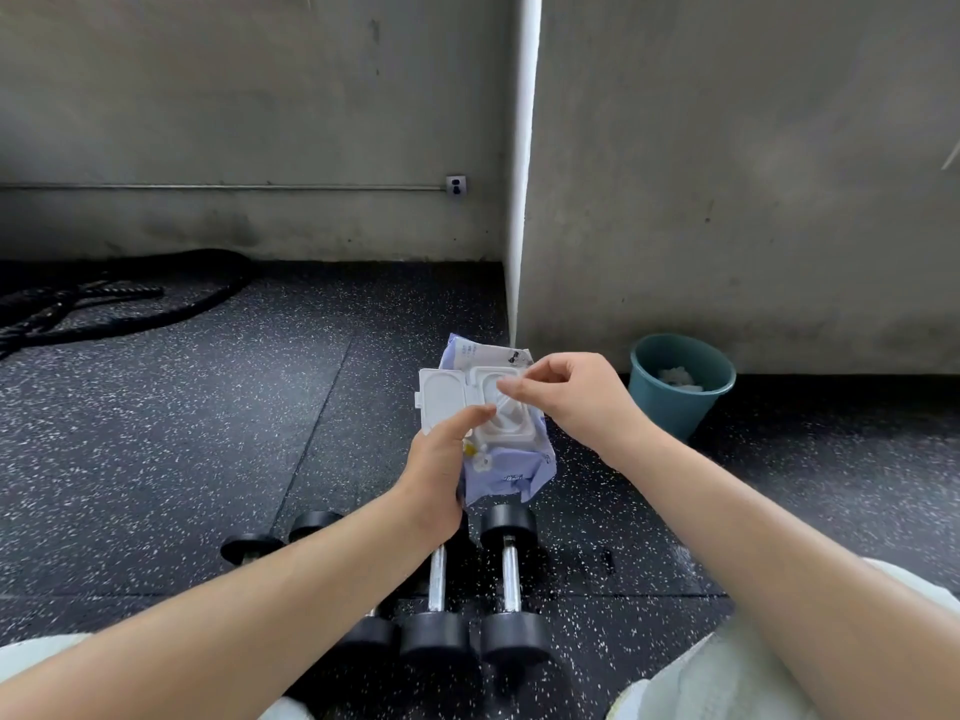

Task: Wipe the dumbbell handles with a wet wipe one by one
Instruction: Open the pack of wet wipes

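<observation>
On the speckled black floor, beside concrete walls, lie dumbbells.

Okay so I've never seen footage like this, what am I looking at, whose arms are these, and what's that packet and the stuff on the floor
There is no machine here. It is one picture from a wide-angle camera worn on a person's head, looking forward and down, so the two bare arms are the wearer's own. The left hand holds a purple wet wipe pack with its white lid flipped open. The right hand pinches a wipe at the opening, apparently to pull it out. Below, several dumbbells lie side by side on the speckled black floor. A teal bucket with something white inside stands at the right, and thick black ropes lie far left.
</observation>
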